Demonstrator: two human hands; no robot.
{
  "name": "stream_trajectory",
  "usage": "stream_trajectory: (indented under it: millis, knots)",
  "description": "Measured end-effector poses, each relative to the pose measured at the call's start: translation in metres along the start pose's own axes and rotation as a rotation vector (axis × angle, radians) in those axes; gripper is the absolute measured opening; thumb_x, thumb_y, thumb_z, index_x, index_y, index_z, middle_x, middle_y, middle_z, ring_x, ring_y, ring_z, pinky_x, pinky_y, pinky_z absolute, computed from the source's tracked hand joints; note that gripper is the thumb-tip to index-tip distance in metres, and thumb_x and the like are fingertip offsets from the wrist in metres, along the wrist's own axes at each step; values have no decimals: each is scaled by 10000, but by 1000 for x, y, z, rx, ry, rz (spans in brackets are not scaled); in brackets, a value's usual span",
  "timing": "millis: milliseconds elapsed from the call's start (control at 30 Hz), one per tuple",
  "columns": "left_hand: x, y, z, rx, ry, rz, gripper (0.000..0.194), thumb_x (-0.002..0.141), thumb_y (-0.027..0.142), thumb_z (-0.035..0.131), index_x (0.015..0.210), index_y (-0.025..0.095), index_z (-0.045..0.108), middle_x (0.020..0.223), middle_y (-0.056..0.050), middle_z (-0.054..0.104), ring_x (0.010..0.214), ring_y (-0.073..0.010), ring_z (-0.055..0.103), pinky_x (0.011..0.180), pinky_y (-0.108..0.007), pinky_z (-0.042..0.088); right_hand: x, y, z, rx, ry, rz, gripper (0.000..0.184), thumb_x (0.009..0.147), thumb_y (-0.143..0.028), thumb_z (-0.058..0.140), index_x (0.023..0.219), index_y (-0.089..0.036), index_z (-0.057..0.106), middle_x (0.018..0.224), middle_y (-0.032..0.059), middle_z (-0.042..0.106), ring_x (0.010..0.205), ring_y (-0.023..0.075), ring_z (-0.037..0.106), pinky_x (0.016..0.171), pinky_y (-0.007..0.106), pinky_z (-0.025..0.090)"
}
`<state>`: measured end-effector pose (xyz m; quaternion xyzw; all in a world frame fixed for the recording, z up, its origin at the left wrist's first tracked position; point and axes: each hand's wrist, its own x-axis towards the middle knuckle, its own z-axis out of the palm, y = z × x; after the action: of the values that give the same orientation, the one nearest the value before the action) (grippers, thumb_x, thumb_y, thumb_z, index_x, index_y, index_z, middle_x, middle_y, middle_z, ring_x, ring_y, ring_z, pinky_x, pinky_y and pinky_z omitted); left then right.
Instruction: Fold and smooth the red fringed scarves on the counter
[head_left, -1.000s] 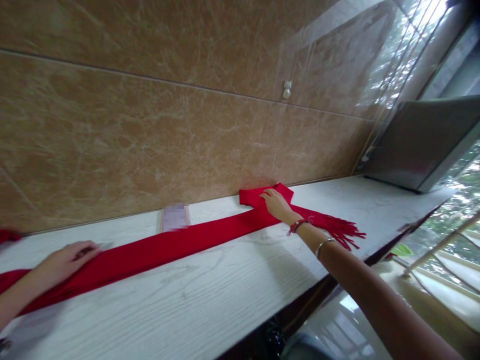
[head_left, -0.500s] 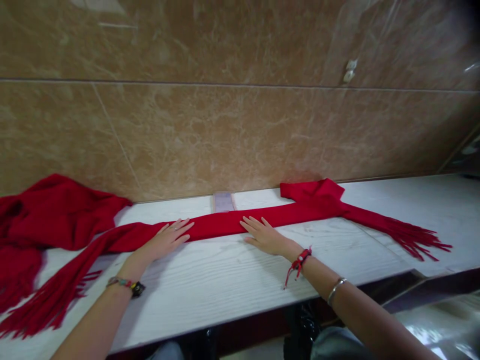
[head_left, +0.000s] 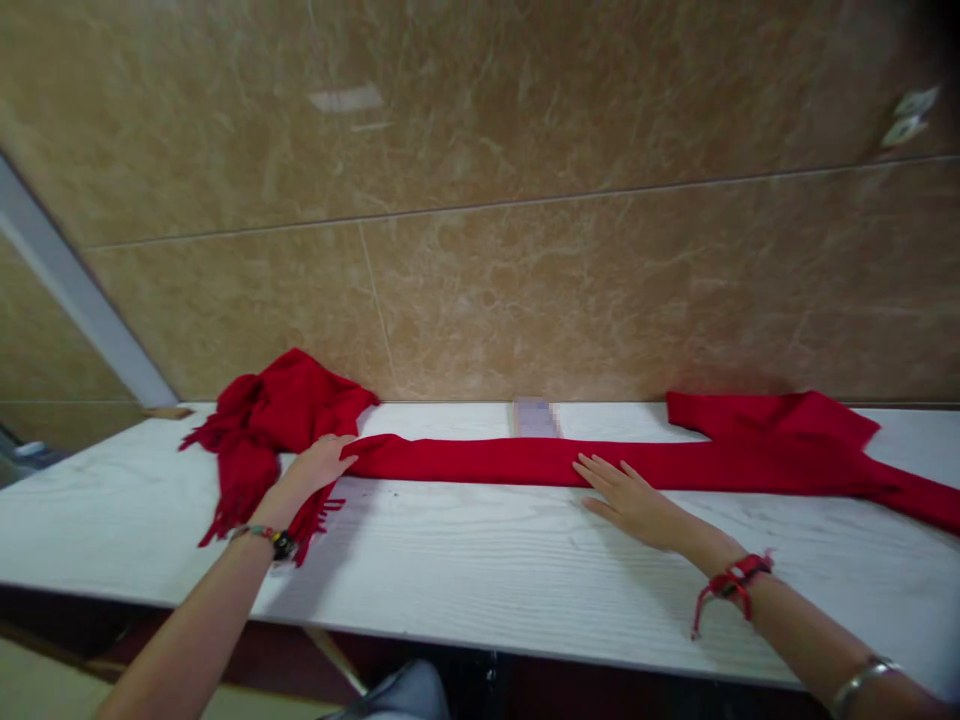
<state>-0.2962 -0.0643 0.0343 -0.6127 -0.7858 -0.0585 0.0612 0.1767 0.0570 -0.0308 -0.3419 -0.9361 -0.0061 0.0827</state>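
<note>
A red fringed scarf (head_left: 480,462) lies along the white tabletop, smoothed into a long narrow strip. My right hand (head_left: 630,502) rests flat on its front edge near the middle, fingers stretched out. My left hand (head_left: 321,468) touches the strip at its left end, fingers extended to the right and slightly apart. Fringe shows beneath and beside the left wrist. Toward the right, the cloth widens into an overlapping fold (head_left: 787,420), and a narrow tail leaves the view. Just behind the left hand is a heap of crumpled red fringed cloth (head_left: 289,405).
A small, blurred rectangular item (head_left: 535,418) lies between strip and wall. The brown marbled wall (head_left: 480,300) rises along the back of the white table (head_left: 465,560). A socket-like fitting (head_left: 909,118) is on the wall at upper right.
The view has swung left, showing the whole heap and the table's left end. My left hand has slid left along the strip to its fringed end; my right hand still lies on the cloth.
</note>
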Motion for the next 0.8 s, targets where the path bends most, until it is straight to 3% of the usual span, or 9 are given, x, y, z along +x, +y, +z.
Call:
stream_trajectory:
  millis: [167,300,433,533,667,800]
  knots:
    - [7,-41,-38,-77,-184,97,490,733,357,463,1164,133,525,1167,-63,583,1003,-198,562,875,-249,421,0,0,2,16,-5,20,592,863,-526,242,1342,-186,315,1395,97,290,1286,251,232,1014,511,224]
    - [26,-62,-67,-49,-343,198,349,664,249,552,993,149,614,1017,-25,656,885,-161,584,823,-260,445,0,0,0,15,-23,15,599,861,-532,228,1338,-184,326,1390,89,300,1284,247,237,1013,508,238]
    - [43,-71,-61,37,-295,174,198,650,162,563,832,144,637,869,-27,672,783,-160,578,775,-301,458,0,1,1,-4,-8,3,590,857,-529,243,1338,-197,330,1388,84,304,1283,239,243,1015,498,248]
    - [42,-61,-40,103,-172,126,186,722,107,466,823,119,622,863,-56,647,810,-181,568,795,-346,442,-1,3,4,-10,20,-5,564,862,-510,256,1342,-219,319,1385,74,316,1282,226,249,1016,486,259]
    - [27,-26,-18,130,41,81,372,807,37,268,1065,74,533,1131,-141,529,1041,-242,484,889,-447,368,0,6,6,-15,16,-9,560,864,-501,261,1343,-214,315,1386,75,319,1282,228,249,1012,486,267]
    - [9,21,3,74,86,168,375,876,246,331,1207,119,454,1291,-137,420,1173,-223,401,974,-361,331,2,7,3,-51,-1,-32,561,858,-495,291,1324,-190,356,1378,102,330,1273,261,267,1003,513,263]
